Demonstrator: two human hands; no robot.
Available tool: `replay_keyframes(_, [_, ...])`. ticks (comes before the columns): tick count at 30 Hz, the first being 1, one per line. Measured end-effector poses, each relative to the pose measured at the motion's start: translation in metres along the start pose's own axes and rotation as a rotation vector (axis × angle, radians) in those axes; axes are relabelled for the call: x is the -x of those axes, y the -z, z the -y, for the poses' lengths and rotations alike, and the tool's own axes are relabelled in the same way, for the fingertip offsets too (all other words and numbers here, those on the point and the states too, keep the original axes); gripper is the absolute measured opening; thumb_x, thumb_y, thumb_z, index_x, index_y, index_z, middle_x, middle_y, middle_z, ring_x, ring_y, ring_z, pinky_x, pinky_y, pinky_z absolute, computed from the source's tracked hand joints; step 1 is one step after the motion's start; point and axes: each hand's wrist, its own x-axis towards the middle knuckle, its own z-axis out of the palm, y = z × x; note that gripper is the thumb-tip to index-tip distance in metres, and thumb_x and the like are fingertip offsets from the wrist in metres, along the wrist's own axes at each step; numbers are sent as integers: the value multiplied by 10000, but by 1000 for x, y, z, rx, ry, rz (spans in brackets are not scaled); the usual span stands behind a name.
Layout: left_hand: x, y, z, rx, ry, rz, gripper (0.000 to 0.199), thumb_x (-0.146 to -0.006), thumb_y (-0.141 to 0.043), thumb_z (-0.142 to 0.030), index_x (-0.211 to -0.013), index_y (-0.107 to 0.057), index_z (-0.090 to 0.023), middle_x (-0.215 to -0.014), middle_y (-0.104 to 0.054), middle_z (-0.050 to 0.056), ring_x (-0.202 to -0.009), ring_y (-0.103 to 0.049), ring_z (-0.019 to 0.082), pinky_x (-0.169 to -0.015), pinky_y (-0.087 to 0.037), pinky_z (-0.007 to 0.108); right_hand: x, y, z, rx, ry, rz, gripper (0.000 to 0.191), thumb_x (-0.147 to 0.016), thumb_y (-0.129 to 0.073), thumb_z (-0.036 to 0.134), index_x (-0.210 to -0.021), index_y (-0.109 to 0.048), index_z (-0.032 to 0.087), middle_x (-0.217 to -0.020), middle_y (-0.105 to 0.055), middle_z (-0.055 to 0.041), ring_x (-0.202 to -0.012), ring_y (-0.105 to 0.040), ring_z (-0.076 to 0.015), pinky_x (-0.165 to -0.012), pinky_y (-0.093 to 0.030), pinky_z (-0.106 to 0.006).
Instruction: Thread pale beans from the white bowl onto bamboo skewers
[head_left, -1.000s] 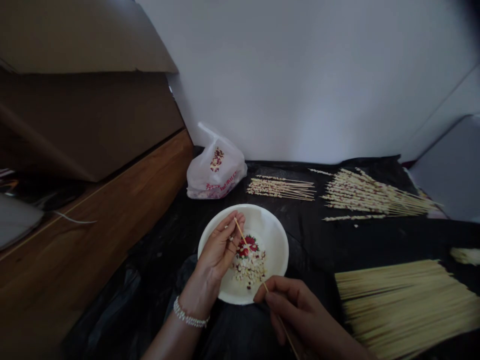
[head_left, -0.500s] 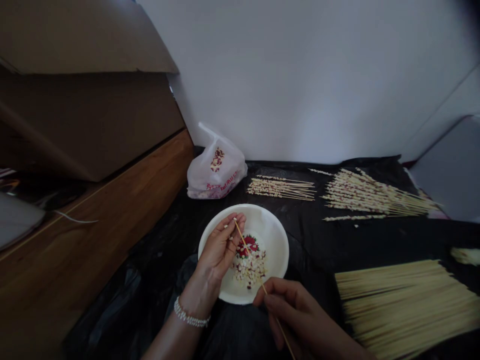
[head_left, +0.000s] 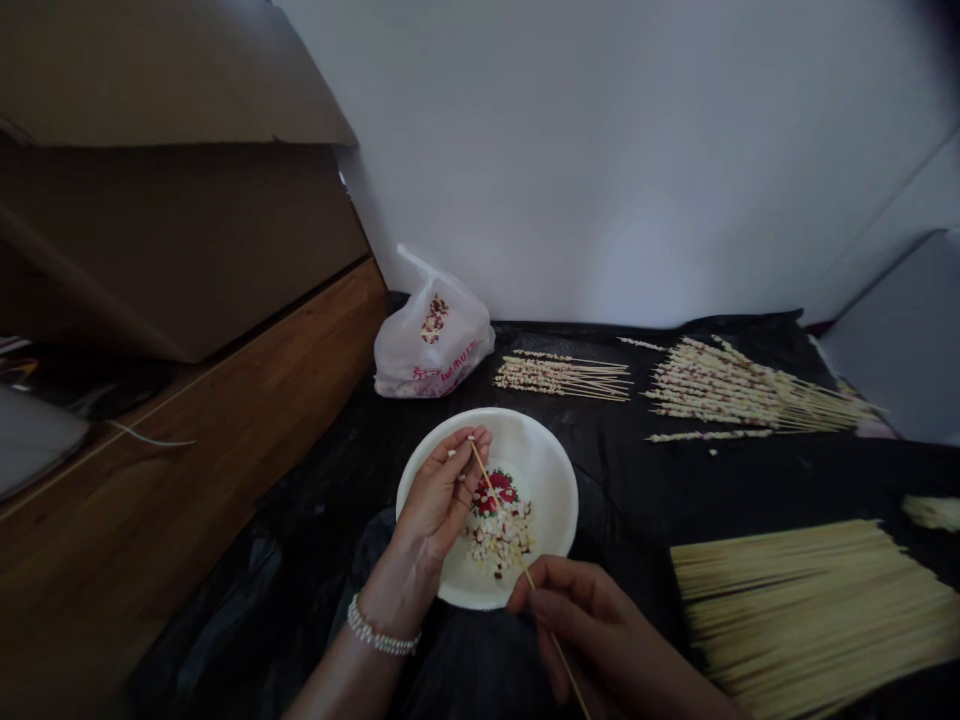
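Observation:
My right hand [head_left: 577, 610] pinches a thin wooden skewer [head_left: 487, 477] that slants up and left across the bowl. At its upper tip, the fingers of my left hand [head_left: 442, 485] close on a small pale kernel [head_left: 471, 438]. A few more pale kernels show between the left fingers. Below both hands sits a white bowl [head_left: 551, 470] with a red flower print on its bottom. Loose pale and dark-red kernels [head_left: 501, 538] lie heaped inside it. The lower end of the skewer runs past my right palm and out of the picture.
Beyond the bowl stands a white plastic bag [head_left: 435, 350] of kernels. Threaded skewers lie in a small group [head_left: 559, 375] and a larger pile [head_left: 742, 390] on black plastic sheeting [head_left: 600, 470]. Bare skewers [head_left: 817, 610] fill the right front. A cardboard box [head_left: 172, 230] is at left.
Almost nothing differs. Both hands and the skewer keep nearly the same place, with the skewer tip still at the left fingertips.

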Motion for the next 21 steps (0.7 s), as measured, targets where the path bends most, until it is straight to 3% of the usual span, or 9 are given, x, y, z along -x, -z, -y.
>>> replay_keyframes(8, [0,0,0,-18,21,1,244,-821,-599,10,-997,-678,-139,-957,-748,91,-865,-718,137,-822,-567,201,0,0,-2,59,20,-17,351,-827,-634,531,-865,-638,182,-406,-499,83,-315,-306,-47,-346,-150,-183])
replay_keyframes(14, [5,-5,-1,-22,26,3,202,-831,-593,-13,-973,-681,-125,-924,-742,92,-852,-717,152,-807,-571,215,-3,3,0,191,117,-59,366,-860,-588,529,-863,-642,167,-421,-467,77,-356,-327,-61,-388,-164,-207])
replay_keyframes(21, [2,-5,-3,115,74,-68,95,-866,-632,-176,-939,-675,-133,-754,-696,13,-607,-642,80,-612,-548,156,-2,4,2,263,132,-84,349,-872,-579,505,-846,-648,164,-431,-416,85,-384,-331,-71,-402,-190,-216])
